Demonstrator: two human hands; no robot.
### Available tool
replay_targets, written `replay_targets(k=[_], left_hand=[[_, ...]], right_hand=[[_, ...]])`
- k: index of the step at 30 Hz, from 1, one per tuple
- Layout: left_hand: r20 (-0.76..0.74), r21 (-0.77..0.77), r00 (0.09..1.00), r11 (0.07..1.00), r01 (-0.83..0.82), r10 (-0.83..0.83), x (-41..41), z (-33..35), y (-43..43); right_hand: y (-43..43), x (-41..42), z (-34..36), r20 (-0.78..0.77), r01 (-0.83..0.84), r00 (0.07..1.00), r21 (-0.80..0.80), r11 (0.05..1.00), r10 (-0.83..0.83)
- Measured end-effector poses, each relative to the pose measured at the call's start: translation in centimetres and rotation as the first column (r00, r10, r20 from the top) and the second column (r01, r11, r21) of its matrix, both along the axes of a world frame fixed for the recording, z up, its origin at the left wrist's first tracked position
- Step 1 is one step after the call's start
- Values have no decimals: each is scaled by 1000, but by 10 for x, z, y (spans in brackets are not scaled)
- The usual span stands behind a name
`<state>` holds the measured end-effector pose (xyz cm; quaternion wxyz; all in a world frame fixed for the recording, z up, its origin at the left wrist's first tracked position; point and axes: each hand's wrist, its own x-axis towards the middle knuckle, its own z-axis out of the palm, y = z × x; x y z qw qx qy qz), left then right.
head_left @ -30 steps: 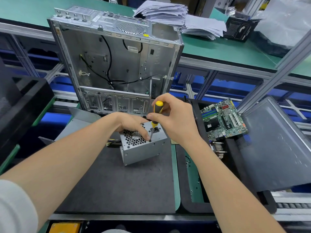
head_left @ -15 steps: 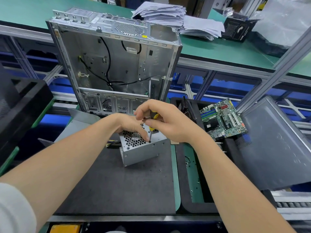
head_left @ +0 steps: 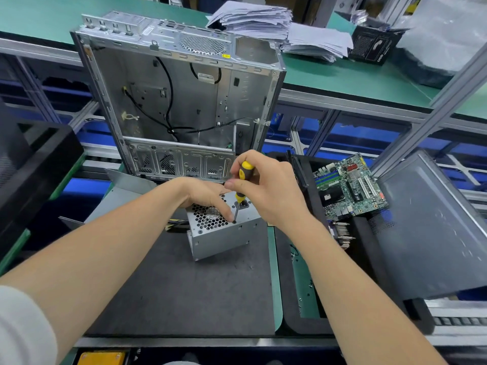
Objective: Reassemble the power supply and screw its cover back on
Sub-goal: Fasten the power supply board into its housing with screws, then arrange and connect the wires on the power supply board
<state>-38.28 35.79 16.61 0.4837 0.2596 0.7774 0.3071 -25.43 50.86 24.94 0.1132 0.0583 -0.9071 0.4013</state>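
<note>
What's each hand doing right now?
Left hand: open, pressing on the power supply.
Right hand: closed on the screwdriver.

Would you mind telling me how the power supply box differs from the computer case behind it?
The power supply is small and closed, resting on the dark mat; the computer case is far larger, upright and open-sided, with loose black cables inside. The supply is being screwed with a screwdriver; the case is untouched. Both are bare grey metal with perforated vents.

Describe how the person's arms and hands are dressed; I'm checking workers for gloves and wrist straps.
Both hands are bare: no gloves, rings, watch or wrist strap show on the left hand or the right hand. Both forearms are uncovered. A light grey-white sleeve shows at the left arm's upper end; the right arm shows no sleeve in view.
</note>
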Motion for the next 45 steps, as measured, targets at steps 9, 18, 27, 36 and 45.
replay_targets(k=[9,18,27,36,45], left_hand=[[-1,-11,1000,1000,1,-1,0,0,0],[-26,18,999,1000,-25,25,0,-3,0],[-20,-19,1000,1000,15,-15,-1,-2,0],[28,19,999,1000,18,-19,-5,-7,-1],[63,7,998,1000,17,-17,-2,-1,-2]], right_hand=[[-7,8,-8,-103,36,994,44,998,-32],[20,-5,19,187,-462,874,33,886,448],[12,-4,12,101,-280,956,16,960,277],[8,1,4,69,-161,984,-36,986,163],[9,2,5,-26,-53,998,-185,981,49]])
